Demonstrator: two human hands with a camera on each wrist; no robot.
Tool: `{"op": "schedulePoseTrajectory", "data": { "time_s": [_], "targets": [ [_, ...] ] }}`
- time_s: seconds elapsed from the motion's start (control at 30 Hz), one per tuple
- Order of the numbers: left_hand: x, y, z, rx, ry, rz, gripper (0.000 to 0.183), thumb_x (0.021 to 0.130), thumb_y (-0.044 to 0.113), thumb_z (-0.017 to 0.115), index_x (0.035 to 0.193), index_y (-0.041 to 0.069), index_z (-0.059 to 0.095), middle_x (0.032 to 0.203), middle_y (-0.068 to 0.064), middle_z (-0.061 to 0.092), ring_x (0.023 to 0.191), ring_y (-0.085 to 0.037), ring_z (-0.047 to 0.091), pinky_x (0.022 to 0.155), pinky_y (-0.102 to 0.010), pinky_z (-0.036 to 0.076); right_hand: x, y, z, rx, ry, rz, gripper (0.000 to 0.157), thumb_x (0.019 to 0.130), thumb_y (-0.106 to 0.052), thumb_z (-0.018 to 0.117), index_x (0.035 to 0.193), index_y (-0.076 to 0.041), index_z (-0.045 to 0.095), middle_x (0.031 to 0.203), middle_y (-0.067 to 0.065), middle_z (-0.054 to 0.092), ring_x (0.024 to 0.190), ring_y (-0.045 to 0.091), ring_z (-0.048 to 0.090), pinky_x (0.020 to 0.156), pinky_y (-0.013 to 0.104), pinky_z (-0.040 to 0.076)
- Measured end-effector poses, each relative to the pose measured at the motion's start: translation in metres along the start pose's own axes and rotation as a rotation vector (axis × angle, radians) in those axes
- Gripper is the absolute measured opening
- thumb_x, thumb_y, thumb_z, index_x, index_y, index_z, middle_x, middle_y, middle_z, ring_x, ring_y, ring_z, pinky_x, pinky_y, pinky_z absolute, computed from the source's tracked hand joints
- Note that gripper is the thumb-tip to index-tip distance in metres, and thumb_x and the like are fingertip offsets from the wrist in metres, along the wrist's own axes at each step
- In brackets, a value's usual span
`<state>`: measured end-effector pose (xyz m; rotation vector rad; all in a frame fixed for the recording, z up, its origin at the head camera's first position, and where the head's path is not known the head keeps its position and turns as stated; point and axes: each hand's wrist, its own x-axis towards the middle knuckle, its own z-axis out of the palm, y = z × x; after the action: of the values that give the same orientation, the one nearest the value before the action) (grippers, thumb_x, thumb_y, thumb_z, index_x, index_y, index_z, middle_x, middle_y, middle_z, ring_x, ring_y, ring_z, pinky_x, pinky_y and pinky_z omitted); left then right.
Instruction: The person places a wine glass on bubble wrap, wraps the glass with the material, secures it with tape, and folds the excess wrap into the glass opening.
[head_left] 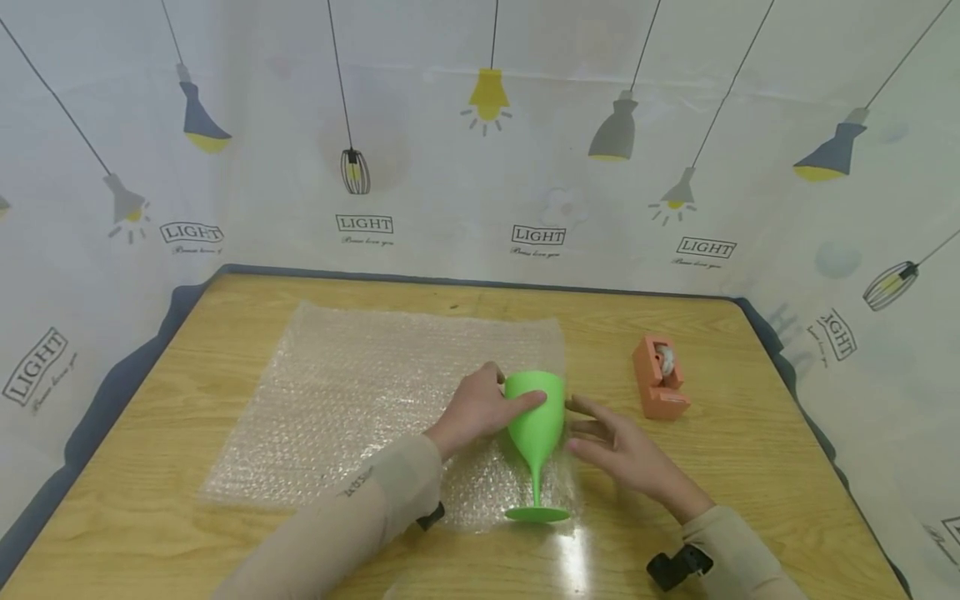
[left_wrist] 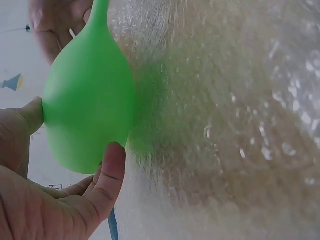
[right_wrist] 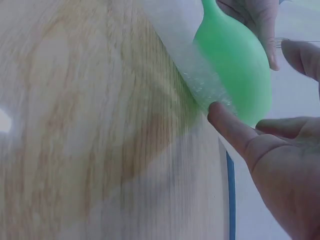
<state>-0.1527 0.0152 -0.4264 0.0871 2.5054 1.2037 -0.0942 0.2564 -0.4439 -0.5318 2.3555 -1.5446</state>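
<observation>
Gripping grn goblet (head_left: 538,433) w/ LH (head_left: 480,407), RH (head_left: 628,454) near

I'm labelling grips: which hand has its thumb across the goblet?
The left hand: its thumb lies across the goblet in the head view, whereas the thumb of the right hand shows beside it.

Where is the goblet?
In the head view, the goblet is right of centre, between left hand and right hand, near the right edge of the bubble wrap.

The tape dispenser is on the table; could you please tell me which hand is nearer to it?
The right hand is nearer: it is to the near left of the tape dispenser, not touching it. The left hand is farther left, holding the green goblet.
</observation>
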Motion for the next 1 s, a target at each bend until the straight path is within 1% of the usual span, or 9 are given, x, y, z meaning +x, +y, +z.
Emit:
{"op": "schedulePoseTrajectory", "data": {
  "time_s": [0.17, 0.33, 0.47, 0.67, 0.8, 0.9, 1.0],
  "targets": [
    [-0.002, 0.0, -0.003, -0.031, 0.0, 0.01, 0.073, 0.086, 0.062, 0.076, 0.124, 0.004, 0.056, 0.113, -0.014, 0.067, 0.096, -0.027, 0.065, 0.076, -0.039, 0.06, 0.001, -0.001, 0.002, 0.026, 0.027, -0.032, 0.068, 0.104, -0.011, 0.062, 0.154, 0.016, 0.025, 0.157, 0.035, 0.036, 0.132, 0.05, 0.054, 0.102, 0.034, 0.054],
    [-0.003, -0.001, -0.006, -0.03, 0.016, 0.015, 0.066, 0.086, 0.059, 0.077, 0.116, 0.005, 0.055, 0.104, -0.011, 0.064, 0.089, -0.025, 0.063, 0.07, -0.035, 0.058, 0.003, -0.002, 0.005, 0.039, 0.043, -0.049, 0.063, 0.104, -0.009, 0.061, 0.154, 0.015, 0.029, 0.156, 0.035, 0.037, 0.131, 0.051, 0.054, 0.099, 0.025, 0.054],
    [-0.004, -0.004, -0.008, -0.028, 0.026, 0.016, 0.064, 0.086, 0.057, 0.078, 0.115, 0.005, 0.056, 0.101, -0.009, 0.062, 0.086, -0.024, 0.061, 0.068, -0.034, 0.057, 0.004, -0.002, 0.006, 0.033, 0.056, -0.059, 0.061, 0.103, -0.008, 0.061, 0.153, 0.013, 0.033, 0.155, 0.034, 0.04, 0.129, 0.051, 0.056, 0.098, 0.022, 0.053],
    [-0.005, -0.008, -0.014, -0.039, 0.041, 0.037, 0.055, 0.087, 0.051, 0.079, 0.111, 0.006, 0.057, 0.099, -0.008, 0.061, 0.085, -0.023, 0.061, 0.066, -0.033, 0.057, 0.008, -0.003, 0.008, 0.021, 0.068, -0.091, 0.06, 0.102, -0.005, 0.063, 0.152, 0.013, 0.035, 0.153, 0.033, 0.042, 0.127, 0.052, 0.057, 0.098, 0.024, 0.054],
    [-0.006, -0.01, -0.019, -0.019, 0.054, 0.05, 0.053, 0.088, 0.048, 0.08, 0.112, 0.006, 0.059, 0.101, -0.008, 0.063, 0.086, -0.024, 0.061, 0.067, -0.033, 0.057, 0.012, -0.003, 0.01, -0.005, 0.087, -0.128, 0.056, 0.101, 0.0, 0.062, 0.15, 0.013, 0.039, 0.151, 0.033, 0.046, 0.124, 0.052, 0.059, 0.097, 0.024, 0.055],
    [-0.006, -0.012, -0.022, 0.001, 0.065, 0.053, 0.053, 0.088, 0.047, 0.08, 0.115, 0.006, 0.061, 0.104, -0.009, 0.064, 0.09, -0.024, 0.062, 0.071, -0.034, 0.058, 0.015, -0.001, 0.012, -0.027, 0.101, -0.16, 0.056, 0.098, 0.004, 0.064, 0.149, 0.013, 0.042, 0.147, 0.034, 0.05, 0.119, 0.052, 0.061, 0.096, 0.029, 0.058],
    [-0.007, -0.014, -0.024, 0.018, 0.075, 0.056, 0.052, 0.088, 0.045, 0.08, 0.116, 0.005, 0.062, 0.107, -0.01, 0.066, 0.093, -0.025, 0.062, 0.075, -0.036, 0.059, 0.017, 0.0, 0.013, -0.056, 0.108, -0.17, 0.061, 0.094, 0.004, 0.07, 0.149, 0.01, 0.044, 0.142, 0.034, 0.054, 0.114, 0.051, 0.065, 0.093, 0.037, 0.061]
  ]
}}
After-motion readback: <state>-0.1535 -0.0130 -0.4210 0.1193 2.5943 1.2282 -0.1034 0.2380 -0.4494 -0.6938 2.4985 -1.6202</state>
